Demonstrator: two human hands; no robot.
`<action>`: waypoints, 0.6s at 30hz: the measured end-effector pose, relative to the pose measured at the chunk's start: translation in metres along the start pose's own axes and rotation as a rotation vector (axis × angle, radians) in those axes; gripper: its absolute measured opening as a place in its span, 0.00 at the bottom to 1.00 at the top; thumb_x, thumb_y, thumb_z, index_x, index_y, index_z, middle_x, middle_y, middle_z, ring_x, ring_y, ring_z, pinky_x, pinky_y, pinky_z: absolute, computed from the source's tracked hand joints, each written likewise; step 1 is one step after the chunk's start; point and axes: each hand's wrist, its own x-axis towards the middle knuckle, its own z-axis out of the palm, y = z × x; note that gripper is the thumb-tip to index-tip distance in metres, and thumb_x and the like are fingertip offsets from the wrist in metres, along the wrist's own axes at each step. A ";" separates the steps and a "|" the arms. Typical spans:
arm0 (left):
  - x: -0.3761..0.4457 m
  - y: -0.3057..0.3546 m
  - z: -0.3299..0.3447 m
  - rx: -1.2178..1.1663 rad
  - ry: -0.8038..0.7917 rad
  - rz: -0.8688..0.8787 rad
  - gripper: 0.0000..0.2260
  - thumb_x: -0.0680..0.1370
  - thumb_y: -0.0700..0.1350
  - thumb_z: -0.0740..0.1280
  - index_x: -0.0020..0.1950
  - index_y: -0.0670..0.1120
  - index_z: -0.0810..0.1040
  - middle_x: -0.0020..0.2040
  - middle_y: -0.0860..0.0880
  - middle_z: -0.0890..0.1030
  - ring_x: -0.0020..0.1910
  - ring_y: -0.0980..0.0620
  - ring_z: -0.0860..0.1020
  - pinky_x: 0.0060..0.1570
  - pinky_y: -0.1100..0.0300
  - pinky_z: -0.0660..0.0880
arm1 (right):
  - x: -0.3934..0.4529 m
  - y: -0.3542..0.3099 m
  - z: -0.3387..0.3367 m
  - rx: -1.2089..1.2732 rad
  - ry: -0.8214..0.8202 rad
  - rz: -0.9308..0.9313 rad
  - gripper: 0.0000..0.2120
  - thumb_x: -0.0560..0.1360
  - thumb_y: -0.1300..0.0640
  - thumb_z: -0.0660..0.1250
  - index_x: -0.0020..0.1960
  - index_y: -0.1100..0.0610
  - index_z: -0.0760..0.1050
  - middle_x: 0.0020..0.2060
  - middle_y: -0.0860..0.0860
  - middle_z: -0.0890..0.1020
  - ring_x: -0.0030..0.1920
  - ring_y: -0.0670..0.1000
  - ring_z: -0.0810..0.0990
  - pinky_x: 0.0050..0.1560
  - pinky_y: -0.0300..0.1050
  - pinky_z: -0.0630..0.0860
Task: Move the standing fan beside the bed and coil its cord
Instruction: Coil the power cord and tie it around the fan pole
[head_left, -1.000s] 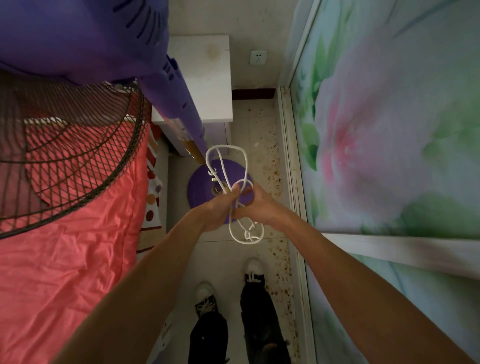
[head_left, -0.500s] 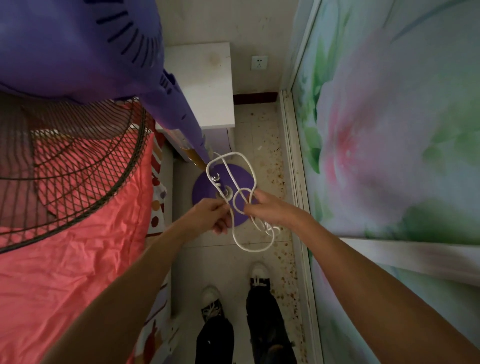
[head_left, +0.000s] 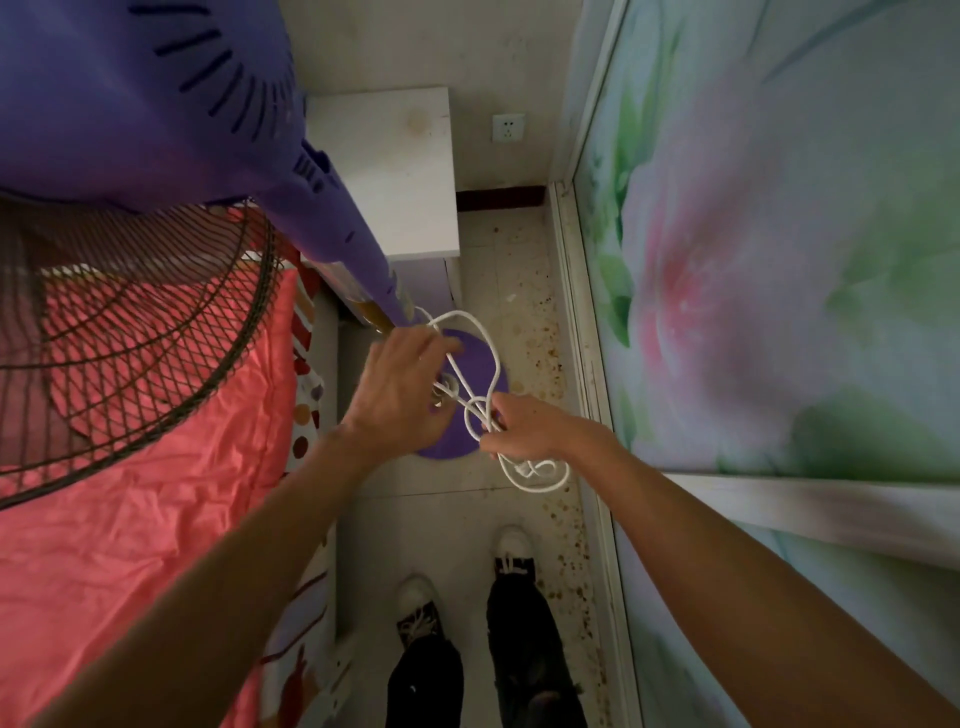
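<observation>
The purple standing fan (head_left: 156, 104) stands close in front of me beside the bed (head_left: 130, 519), its dark wire cage (head_left: 130, 338) over the pink sheet and its round purple base (head_left: 485, 364) on the floor. The white cord (head_left: 480, 338) hangs in loops above the base. My left hand (head_left: 400, 389) grips the cord's upper loop near the fan pole. My right hand (head_left: 524, 428) pinches the looped strands lower down, and a tangle of cord dangles under it.
A white bedside cabinet (head_left: 395, 166) stands behind the fan against the wall, with a wall socket (head_left: 508, 129) to its right. A flower-printed sliding door (head_left: 779, 260) closes off the right side. My two shoes (head_left: 467, 587) stand on the narrow stained tile strip.
My hands have moved apart: the left has gone up towards the fan pole, the right down and right. The cord bundle is stretched out between them into longer loops.
</observation>
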 end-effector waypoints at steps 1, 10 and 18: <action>0.007 -0.002 0.003 0.134 -0.106 0.171 0.40 0.63 0.55 0.79 0.72 0.48 0.68 0.70 0.43 0.72 0.68 0.41 0.71 0.62 0.36 0.73 | -0.001 0.001 -0.003 -0.006 0.011 -0.009 0.08 0.70 0.53 0.69 0.42 0.50 0.69 0.34 0.47 0.78 0.34 0.47 0.76 0.34 0.43 0.68; 0.049 -0.008 0.043 0.374 -0.504 0.459 0.15 0.77 0.55 0.68 0.61 0.50 0.77 0.59 0.48 0.83 0.62 0.45 0.79 0.68 0.44 0.68 | -0.010 0.009 -0.036 0.096 -0.105 -0.157 0.06 0.74 0.57 0.70 0.47 0.60 0.80 0.41 0.55 0.85 0.43 0.55 0.84 0.51 0.54 0.79; 0.043 -0.019 0.048 -0.049 -0.394 0.257 0.08 0.80 0.47 0.67 0.52 0.44 0.82 0.45 0.45 0.85 0.46 0.47 0.82 0.55 0.52 0.76 | -0.013 0.032 -0.054 0.584 0.060 -0.147 0.19 0.78 0.44 0.62 0.49 0.58 0.84 0.42 0.62 0.85 0.40 0.65 0.79 0.50 0.60 0.75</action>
